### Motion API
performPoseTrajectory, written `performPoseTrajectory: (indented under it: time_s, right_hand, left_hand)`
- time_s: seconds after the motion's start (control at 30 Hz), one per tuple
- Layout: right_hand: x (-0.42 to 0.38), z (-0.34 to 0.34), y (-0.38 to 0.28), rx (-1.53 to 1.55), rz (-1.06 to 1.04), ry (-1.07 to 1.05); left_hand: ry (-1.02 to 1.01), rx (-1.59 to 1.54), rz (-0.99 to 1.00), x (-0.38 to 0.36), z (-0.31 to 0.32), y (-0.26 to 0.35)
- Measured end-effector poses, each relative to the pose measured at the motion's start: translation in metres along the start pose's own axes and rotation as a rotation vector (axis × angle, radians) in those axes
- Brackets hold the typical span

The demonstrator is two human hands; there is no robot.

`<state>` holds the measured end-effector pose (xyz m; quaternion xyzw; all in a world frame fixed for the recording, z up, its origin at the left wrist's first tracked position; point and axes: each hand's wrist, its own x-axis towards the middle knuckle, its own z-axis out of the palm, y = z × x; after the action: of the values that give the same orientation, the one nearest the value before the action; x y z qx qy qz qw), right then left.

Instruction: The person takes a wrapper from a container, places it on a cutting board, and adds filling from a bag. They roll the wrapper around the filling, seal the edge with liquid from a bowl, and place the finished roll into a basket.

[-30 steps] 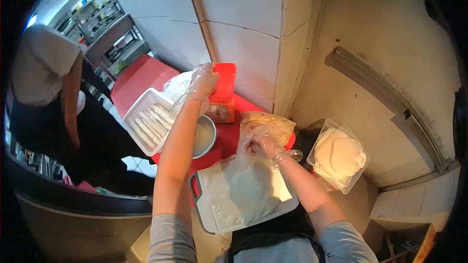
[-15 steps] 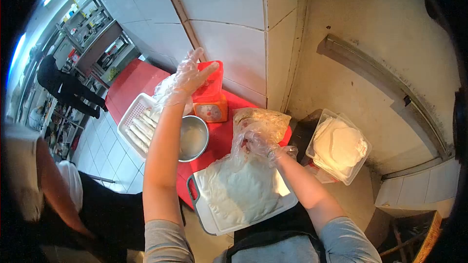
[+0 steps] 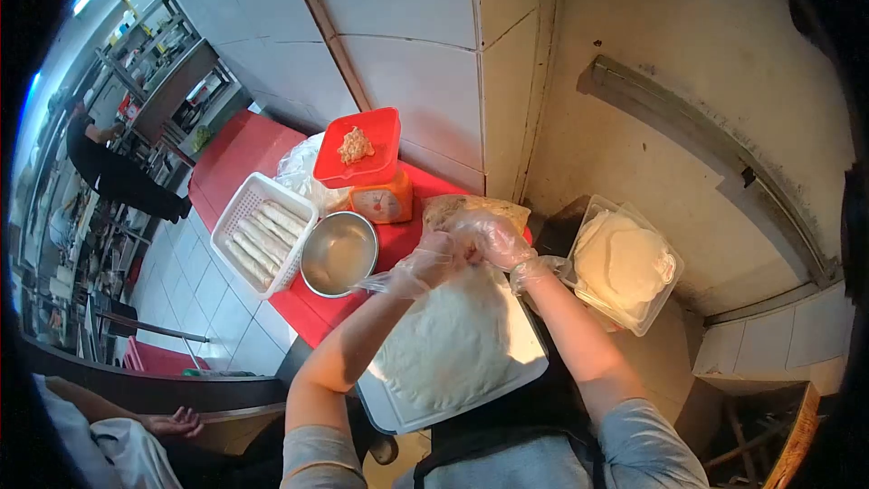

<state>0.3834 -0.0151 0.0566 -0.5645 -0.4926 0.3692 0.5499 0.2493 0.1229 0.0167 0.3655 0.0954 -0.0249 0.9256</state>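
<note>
The gloved left hand point(image 3: 429, 260) and right hand point(image 3: 503, 243) meet by the plastic food bag point(image 3: 510, 211); what either grip holds, I cannot tell.

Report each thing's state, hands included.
Red box: open, lump inside
Scale: under red box, reading illegible
Basket: uncovered, holding rolls
Bowl: uncovered, seemingly holding liquid
Plastic: crumpled
Bag: filled, opening hidden
Board: mostly covered by pale sheet
Tub: uncovered, holding stacked wrappers
Left hand: gloved, grip unclear
Right hand: gloved, grip unclear
</note>
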Motion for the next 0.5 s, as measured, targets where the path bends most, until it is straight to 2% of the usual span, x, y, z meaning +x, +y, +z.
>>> performPoseTrajectory:
  time_s: [0.03, 0.07, 0.13, 0.2, 0.23, 0.3, 0.4, 0.5]
  right_hand:
    - [0.006, -0.002, 0.024, -0.071, -0.160, 0.042]
    - [0.011, -0.003, 0.046, -0.148, -0.317, 0.096]
    - [0.007, -0.009, 0.056, -0.253, -0.223, 0.111]
    - [0.007, -0.015, 0.057, -0.430, -0.160, 0.083]
    - [0.008, -0.017, 0.057, -0.535, -0.135, 0.060]
    - [0.014, -0.016, 0.074, -0.463, -0.202, 0.097]
    - [0.014, -0.015, 0.080, -0.388, -0.233, 0.107]
    - [0.012, -0.015, 0.079, -0.411, -0.220, 0.108]
  left_hand:
    - [0.122, 0.681, 0.300, 0.010, -0.028, -0.018]
    - [0.298, 0.808, 0.391, 0.017, -0.048, -0.027]
    - [0.551, 1.255, 0.404, 0.017, -0.044, -0.025]
    - [0.692, 1.900, 0.200, -0.002, -0.007, -0.009]
    - [0.623, 1.914, 0.323, -0.004, 0.001, -0.006]
    - [0.474, 1.927, 0.565, -0.004, 0.009, -0.006]
    - [0.623, 1.753, 0.466, 0.005, 0.011, -0.020]
    - [0.585, 1.719, 0.448, 0.005, 0.009, -0.021]
